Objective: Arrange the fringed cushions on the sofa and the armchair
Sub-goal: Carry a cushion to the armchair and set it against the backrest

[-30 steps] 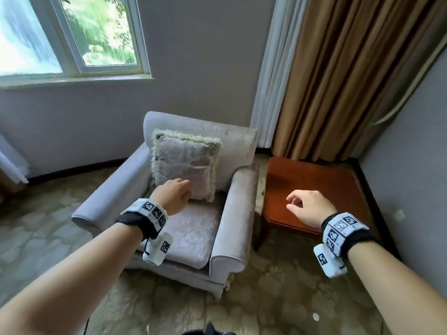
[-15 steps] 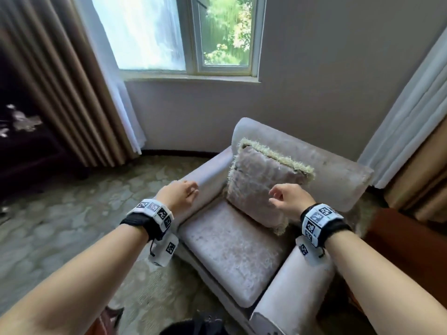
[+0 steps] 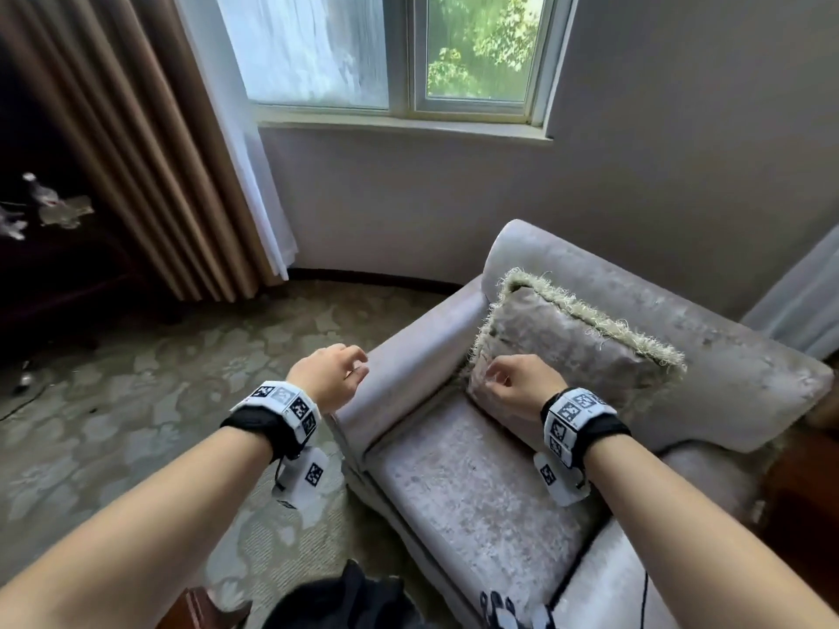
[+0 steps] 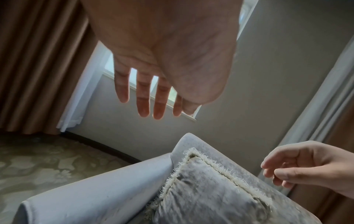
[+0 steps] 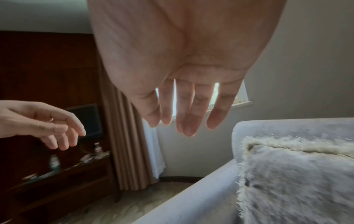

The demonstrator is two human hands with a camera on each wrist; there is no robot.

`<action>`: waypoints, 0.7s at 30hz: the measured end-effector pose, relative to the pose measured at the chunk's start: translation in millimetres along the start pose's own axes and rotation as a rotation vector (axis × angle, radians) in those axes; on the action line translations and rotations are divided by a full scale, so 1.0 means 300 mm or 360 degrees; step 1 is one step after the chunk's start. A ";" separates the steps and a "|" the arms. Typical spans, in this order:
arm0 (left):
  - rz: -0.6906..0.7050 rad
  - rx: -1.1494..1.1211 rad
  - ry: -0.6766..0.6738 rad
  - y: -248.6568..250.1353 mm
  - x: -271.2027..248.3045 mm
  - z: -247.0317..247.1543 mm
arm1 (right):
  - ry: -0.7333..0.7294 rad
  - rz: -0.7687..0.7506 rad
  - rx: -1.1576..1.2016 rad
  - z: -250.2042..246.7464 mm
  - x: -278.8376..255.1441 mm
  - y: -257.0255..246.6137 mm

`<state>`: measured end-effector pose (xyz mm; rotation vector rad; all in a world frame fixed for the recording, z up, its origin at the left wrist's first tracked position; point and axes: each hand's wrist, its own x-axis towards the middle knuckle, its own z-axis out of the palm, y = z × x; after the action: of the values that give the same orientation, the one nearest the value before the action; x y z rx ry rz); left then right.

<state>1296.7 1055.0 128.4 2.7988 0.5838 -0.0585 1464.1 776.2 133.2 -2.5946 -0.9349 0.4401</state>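
One fringed cushion leans upright against the armchair back, right of frame; the left hand and right hand hover before it, fingers loose, holding nothing.

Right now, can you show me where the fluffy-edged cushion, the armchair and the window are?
fringed cushion [image 3: 558, 351], head view, on the middle of its front face.
armchair [image 3: 472, 492], head view, on the bare seat.
window [image 3: 476, 47], head view, on the clear right pane.

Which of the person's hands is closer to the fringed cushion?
Right. The right hand hovers at the fringed cushion's lower left corner; the left hand hangs beyond the armchair's armrest.
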 end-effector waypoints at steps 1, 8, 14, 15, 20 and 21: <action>0.0031 0.0002 -0.0035 -0.005 0.055 -0.001 | 0.0020 0.0041 0.0013 -0.004 0.020 0.005; 0.0366 -0.0001 -0.0281 0.124 0.426 0.079 | 0.0106 0.0470 0.0050 -0.052 0.076 0.191; 0.0532 -0.0136 -0.0468 0.317 0.686 0.226 | 0.0056 0.0782 -0.0001 -0.103 0.151 0.481; 0.0539 -0.0144 -0.0505 0.335 0.721 0.256 | 0.0024 0.0818 0.0003 -0.097 0.178 0.533; 0.0556 -0.0052 -0.0627 0.352 0.897 0.401 | -0.0217 0.0877 0.0003 -0.025 0.341 0.731; 0.0552 -0.0035 -0.0655 0.348 0.930 0.435 | -0.0229 0.0884 -0.0003 -0.016 0.376 0.762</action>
<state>1596.6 1034.3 3.9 2.7056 0.0013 -0.5349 1674.5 684.0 22.5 -2.8293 -0.2307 0.7719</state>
